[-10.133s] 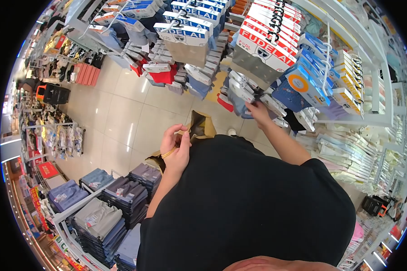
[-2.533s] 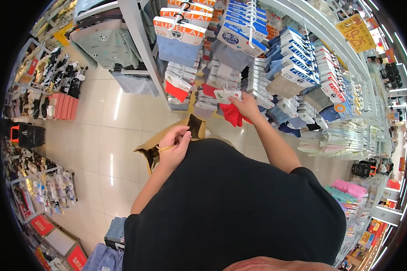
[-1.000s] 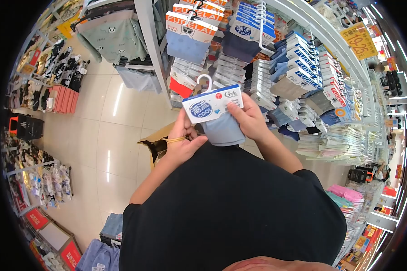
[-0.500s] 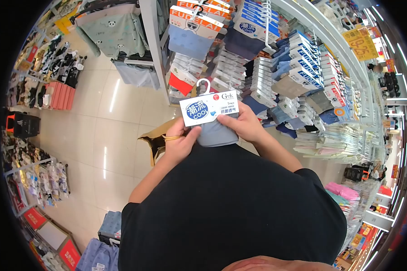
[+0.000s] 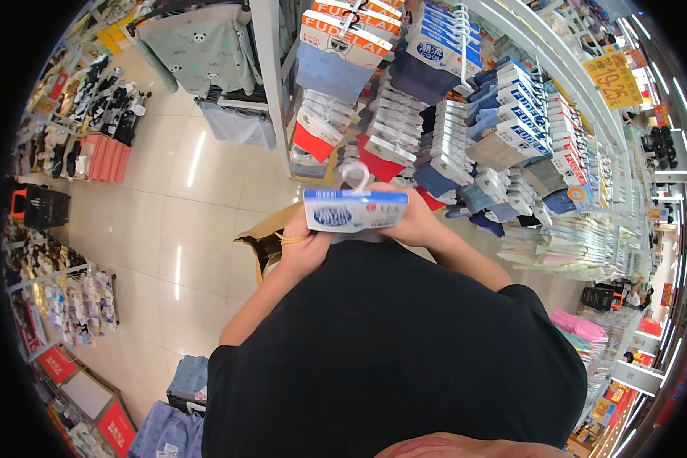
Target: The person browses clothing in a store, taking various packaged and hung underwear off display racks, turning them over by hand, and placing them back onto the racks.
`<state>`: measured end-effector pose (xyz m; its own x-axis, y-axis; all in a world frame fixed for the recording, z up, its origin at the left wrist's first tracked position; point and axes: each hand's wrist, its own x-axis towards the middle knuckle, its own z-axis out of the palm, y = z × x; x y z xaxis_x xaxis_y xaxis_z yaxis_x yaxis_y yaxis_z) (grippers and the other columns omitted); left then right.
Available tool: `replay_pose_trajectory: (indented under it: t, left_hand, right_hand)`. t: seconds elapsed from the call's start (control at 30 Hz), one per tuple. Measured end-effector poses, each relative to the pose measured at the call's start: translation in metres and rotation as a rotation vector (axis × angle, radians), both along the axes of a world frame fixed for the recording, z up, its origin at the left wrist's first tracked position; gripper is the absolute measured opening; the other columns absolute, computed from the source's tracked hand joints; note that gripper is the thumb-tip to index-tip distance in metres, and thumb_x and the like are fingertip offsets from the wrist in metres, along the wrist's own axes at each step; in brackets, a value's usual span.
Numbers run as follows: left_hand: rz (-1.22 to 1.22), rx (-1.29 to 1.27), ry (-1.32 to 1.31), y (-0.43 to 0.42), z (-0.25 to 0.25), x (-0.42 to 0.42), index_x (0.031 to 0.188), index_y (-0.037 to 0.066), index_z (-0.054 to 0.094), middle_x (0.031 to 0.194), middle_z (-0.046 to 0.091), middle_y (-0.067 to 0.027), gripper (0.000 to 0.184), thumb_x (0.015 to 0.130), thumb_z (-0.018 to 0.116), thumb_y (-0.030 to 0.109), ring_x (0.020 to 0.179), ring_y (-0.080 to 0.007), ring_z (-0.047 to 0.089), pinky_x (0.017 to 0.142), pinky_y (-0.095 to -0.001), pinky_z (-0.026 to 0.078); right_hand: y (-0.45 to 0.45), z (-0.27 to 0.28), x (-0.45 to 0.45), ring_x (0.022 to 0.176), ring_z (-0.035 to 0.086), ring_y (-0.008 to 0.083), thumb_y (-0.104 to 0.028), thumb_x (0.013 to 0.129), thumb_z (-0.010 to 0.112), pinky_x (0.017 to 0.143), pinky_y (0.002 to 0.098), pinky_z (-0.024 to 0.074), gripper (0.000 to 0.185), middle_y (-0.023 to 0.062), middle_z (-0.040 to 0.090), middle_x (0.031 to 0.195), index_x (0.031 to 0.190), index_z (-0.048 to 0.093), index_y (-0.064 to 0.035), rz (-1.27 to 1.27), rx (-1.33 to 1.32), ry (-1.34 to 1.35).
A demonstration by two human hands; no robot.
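Note:
Close to my chest I hold a grey underwear pack, probably a folded brief, under a white and blue printed card (image 5: 355, 211) with a white plastic hook (image 5: 354, 175). The card is tilted so that its blue top edge faces up, and its print is blurred. My left hand (image 5: 307, 243), with a yellow band at the wrist, closes on the left end. At the right end, my right hand (image 5: 414, 220) grips the pack, its fingers partly behind the card. Most of the grey fabric (image 5: 359, 237) is hidden below the card.
Racks of similar hanging packs (image 5: 343, 72) stand ahead and to the right. A brown paper bag (image 5: 263, 243) is just beyond my left forearm. Sock displays (image 5: 91, 130) and a black basket (image 5: 42, 208) lie across the tiled floor (image 5: 175, 237) on the left.
The pack has tipped, its card going from facing me to a steep slant with the top edge showing. Both hands have turned with it and moved slightly lower.

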<state>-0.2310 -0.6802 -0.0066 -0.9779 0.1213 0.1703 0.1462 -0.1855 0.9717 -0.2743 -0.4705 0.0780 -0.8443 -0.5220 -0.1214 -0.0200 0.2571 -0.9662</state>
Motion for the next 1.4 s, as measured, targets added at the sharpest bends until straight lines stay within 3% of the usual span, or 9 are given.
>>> replay_pose_trajectory:
  t: [0.13,0.27,0.47,0.7,0.8,0.93,1.07,1.23,1.4]
  left_hand:
    - [-0.013,0.013,0.145,-0.004,0.004,-0.003,0.109,0.003,0.065,0.121,0.053,-0.0132,0.03,0.079,0.066,-0.001,0.114,-0.0243,0.053,0.092,-0.0317,0.045]
    - [0.029,-0.173,0.234,-0.009,0.016,-0.009,0.112,0.005,0.063,0.126,0.05,-0.0152,0.043,0.072,0.075,0.008,0.117,-0.0274,0.051,0.098,-0.0346,0.041]
    - [0.02,-0.154,0.194,-0.014,0.002,-0.004,0.116,0.003,0.059,0.117,0.059,-0.0153,0.043,0.076,0.072,0.01,0.109,-0.0273,0.057,0.094,-0.034,0.044]
    - [-0.06,-0.058,0.079,-0.011,-0.003,0.002,0.111,0.0,0.059,0.104,0.065,-0.0128,0.025,0.087,0.053,-0.002,0.095,-0.0226,0.064,0.085,-0.0304,0.048]
    - [-0.041,-0.156,0.099,-0.013,0.006,0.005,0.111,0.0,0.059,0.102,0.065,-0.0119,0.024,0.088,0.053,-0.001,0.092,-0.0204,0.063,0.083,-0.03,0.048]
    - [-0.053,-0.202,0.088,-0.009,0.001,0.004,0.115,-0.001,0.056,0.1,0.064,-0.0101,0.024,0.091,0.055,0.0,0.081,-0.0152,0.062,0.075,-0.0275,0.05]
    - [-0.106,0.112,-0.093,0.002,0.012,0.006,0.119,-0.001,0.053,0.098,0.064,-0.009,0.026,0.093,0.054,0.0,0.071,-0.0095,0.059,0.065,-0.0227,0.051]
    - [-0.139,0.114,-0.061,0.007,0.008,0.004,0.119,-0.002,0.053,0.096,0.063,-0.009,0.027,0.093,0.054,-0.002,0.07,-0.0084,0.059,0.064,-0.0211,0.051]
    - [-0.123,0.099,-0.052,0.006,0.007,0.005,0.119,-0.002,0.053,0.094,0.064,-0.009,0.026,0.093,0.054,-0.002,0.07,-0.0082,0.059,0.063,-0.0209,0.05]
  right_hand:
    - [-0.003,-0.004,-0.014,0.1,0.059,0.0292,-0.011,0.069,0.078,0.087,0.0388,0.0465,0.022,0.0102,0.064,0.105,0.091,0.073,-0.0098,0.135,-0.031,0.632]
    - [-0.007,0.0,-0.017,0.105,0.057,0.0314,-0.015,0.068,0.079,0.088,0.041,0.0458,0.024,0.0091,0.062,0.109,0.091,0.071,-0.0148,0.216,-0.078,0.785]
    - [-0.015,-0.001,-0.02,0.105,0.059,0.0327,-0.016,0.071,0.078,0.086,0.0403,0.0478,0.032,0.0136,0.063,0.111,0.101,0.069,-0.0084,0.212,-0.142,0.758]
    - [-0.025,0.02,0.001,0.105,0.061,0.0284,-0.017,0.073,0.081,0.089,0.0355,0.0478,0.062,0.0126,0.061,0.118,0.127,0.053,-0.0043,0.257,-0.02,0.2]
    - [-0.022,0.015,-0.001,0.109,0.06,0.0252,-0.019,0.073,0.082,0.093,0.0379,0.0471,0.059,0.0133,0.061,0.118,0.124,0.056,-0.005,0.314,-0.127,0.374]
    - [0.014,-0.007,0.006,0.093,0.064,0.0164,-0.016,0.078,0.078,0.081,0.0327,0.0516,0.042,0.0089,0.066,0.106,0.115,0.061,-0.0024,-0.026,0.022,-0.028]
    - [0.036,0.004,-0.015,0.089,0.064,0.0154,-0.014,0.084,0.073,0.075,0.0308,0.0522,0.034,0.0087,0.067,0.102,0.112,0.061,0.0001,-0.568,-0.539,0.123]
    - [0.062,0.042,-0.052,0.092,0.063,0.0158,-0.011,0.085,0.069,0.082,0.0294,0.0497,0.03,0.0108,0.067,0.105,0.111,0.063,0.0029,-0.642,-0.386,0.256]
    - [0.062,0.035,-0.065,0.095,0.062,0.0157,-0.012,0.086,0.068,0.084,0.0302,0.0482,0.031,0.0102,0.067,0.106,0.112,0.062,0.0024,-0.686,-0.454,0.065]
